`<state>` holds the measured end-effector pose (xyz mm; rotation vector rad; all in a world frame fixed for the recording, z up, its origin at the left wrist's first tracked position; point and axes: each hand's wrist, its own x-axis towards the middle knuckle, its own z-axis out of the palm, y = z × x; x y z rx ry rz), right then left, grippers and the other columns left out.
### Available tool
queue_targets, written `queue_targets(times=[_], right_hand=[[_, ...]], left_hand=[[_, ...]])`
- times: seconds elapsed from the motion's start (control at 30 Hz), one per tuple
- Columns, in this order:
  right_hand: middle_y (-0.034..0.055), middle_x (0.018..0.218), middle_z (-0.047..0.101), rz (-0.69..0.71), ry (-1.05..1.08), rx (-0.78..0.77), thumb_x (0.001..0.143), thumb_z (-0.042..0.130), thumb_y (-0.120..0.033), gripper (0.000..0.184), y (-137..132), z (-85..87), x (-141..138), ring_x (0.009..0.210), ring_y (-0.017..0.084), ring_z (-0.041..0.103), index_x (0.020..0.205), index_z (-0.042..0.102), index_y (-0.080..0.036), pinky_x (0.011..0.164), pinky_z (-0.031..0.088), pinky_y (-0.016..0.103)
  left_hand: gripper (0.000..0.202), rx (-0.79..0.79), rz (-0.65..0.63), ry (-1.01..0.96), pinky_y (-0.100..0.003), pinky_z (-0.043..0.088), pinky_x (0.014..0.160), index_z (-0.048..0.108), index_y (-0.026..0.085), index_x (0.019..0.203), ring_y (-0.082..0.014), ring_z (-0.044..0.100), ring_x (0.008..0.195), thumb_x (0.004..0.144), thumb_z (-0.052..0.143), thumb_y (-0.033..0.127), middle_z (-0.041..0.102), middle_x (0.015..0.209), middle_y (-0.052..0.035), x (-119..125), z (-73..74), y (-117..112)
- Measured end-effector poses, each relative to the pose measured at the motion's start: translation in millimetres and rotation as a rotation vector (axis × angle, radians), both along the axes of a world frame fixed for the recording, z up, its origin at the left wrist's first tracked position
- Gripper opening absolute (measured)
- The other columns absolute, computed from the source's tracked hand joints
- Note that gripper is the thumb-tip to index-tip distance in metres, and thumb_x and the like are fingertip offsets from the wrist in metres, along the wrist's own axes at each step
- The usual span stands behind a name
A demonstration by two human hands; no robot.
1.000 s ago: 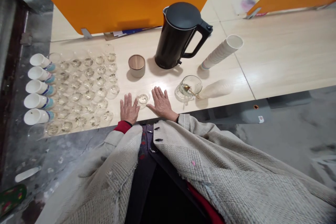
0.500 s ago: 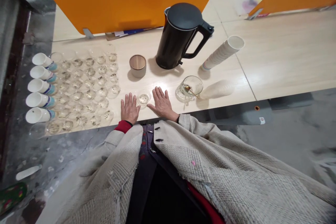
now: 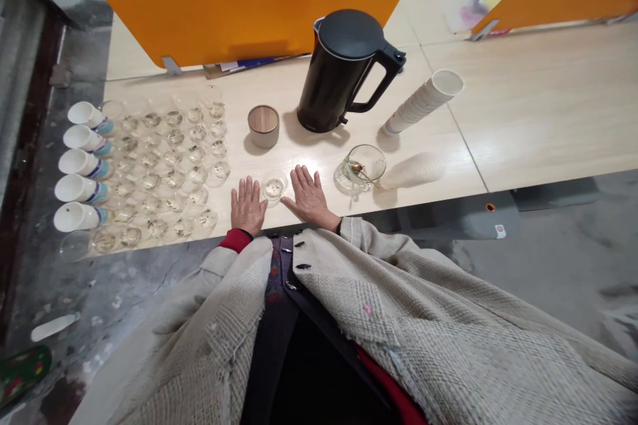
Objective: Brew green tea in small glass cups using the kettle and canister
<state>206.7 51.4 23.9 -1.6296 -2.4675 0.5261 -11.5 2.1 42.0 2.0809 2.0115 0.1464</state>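
My left hand (image 3: 248,206) lies flat on the pale wooden table (image 3: 319,153) near its front edge, fingers apart and holding nothing. My right hand (image 3: 309,198) rests flat too, its thumb pointing toward a small clear cup (image 3: 274,189) with dark bits in the bottom. That cup stands between the two hands. Right of my right hand is a clear glass bowl (image 3: 366,163) with a gold-coloured spoon (image 3: 366,174) in it. Beyond the hands sits a round grey container (image 3: 264,127) with a wood-look top.
Behind stands a black electric kettle (image 3: 329,73), with a leaning stack of paper cups (image 3: 423,101) to its right. Rows of small clear cups (image 3: 172,159) holding dark bits fill the left side, bordered by several white paper cups (image 3: 77,163). An orange partition (image 3: 239,0) rises at the back.
Both hands stay flat in the same places on the table. The whole view has shifted very slightly; no object has been moved.
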Motion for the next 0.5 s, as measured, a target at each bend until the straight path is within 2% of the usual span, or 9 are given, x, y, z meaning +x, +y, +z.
queue_targets(times=[0.23, 0.5], right_hand=[[0.0207, 0.184, 0.015, -0.003, -0.003, -0.011, 0.106, 0.036, -0.073, 0.097, 0.0, 2.2, -0.6, 0.173, 0.034, 0.006, 0.174, 0.023, -0.005, 0.138, -0.004, 0.06], [0.021, 0.184, 0.015, 0.002, 0.009, 0.01, 0.106, 0.035, -0.075, 0.098, 0.4, -5.0, 0.8, 0.173, 0.034, 0.007, 0.175, 0.022, -0.007, 0.138, -0.004, 0.062]], left_hand=[[0.069, 0.001, -0.004, 0.016, -0.061, 0.012, 0.139, 0.037, 0.009, 0.17, -0.034, 0.017, 0.171, 0.109, 0.039, 0.041, 0.021, 0.182, -0.0182, 0.2, 1.0, -0.6], [0.069, 0.008, -0.002, 0.008, -0.061, 0.013, 0.139, 0.037, 0.011, 0.17, -0.0331, 0.018, 0.171, 0.109, 0.04, 0.041, 0.022, 0.181, -0.0169, -0.1, 0.0, -1.4]])
